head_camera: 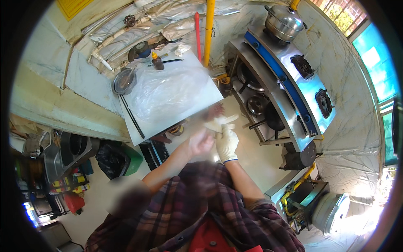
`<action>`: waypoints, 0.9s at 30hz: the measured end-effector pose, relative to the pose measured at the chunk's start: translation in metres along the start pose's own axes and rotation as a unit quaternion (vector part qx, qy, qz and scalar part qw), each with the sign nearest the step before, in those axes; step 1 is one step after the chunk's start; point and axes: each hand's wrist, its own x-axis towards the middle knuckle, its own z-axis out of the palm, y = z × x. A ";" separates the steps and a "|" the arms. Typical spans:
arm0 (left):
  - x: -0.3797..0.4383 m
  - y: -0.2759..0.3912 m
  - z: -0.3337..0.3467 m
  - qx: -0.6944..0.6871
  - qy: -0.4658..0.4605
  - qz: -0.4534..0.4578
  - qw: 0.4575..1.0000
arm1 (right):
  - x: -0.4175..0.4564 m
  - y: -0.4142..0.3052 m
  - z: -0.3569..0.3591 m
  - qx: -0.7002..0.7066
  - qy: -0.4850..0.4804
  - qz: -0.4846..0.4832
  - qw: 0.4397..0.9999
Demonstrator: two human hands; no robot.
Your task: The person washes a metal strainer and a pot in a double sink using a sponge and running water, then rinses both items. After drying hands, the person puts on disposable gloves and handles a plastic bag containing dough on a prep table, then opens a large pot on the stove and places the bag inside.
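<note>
My left hand (202, 143) is bare and somewhat blurred, close beside the gloved hand; whether it grips anything is not plain. A white knitted work glove with a blue cuff edge covers my right hand (227, 141). At its fingers a second white glove (225, 121) shows, apparently gripped in that hand, its fingers spread away from me. Both hands are in front of my body, near the front edge of a white-topped table (133, 127). A clear plastic sheet (167, 91) lies crumpled over much of the tabletop.
On the table are a yellow-capped squeeze bottle (158, 63), a plastic tub (124, 81) and black chopsticks (132, 116). To the right stands a steel gas stove (288, 67) with a large steamer pot (283, 23) and pans below. A green bin (133, 160) is at the left.
</note>
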 end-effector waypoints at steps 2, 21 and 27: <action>0.019 -0.004 -0.022 -0.075 -0.086 0.036 0.993 | -0.010 0.004 -0.004 -0.025 -0.058 -0.003 0.998; 0.076 -0.065 0.001 0.230 -0.066 0.354 0.904 | -0.040 0.043 -0.026 -0.029 -0.136 -0.130 0.982; 0.100 -0.079 -0.007 0.401 -0.031 0.492 0.773 | -0.048 0.061 -0.011 -0.013 -0.136 -0.179 0.974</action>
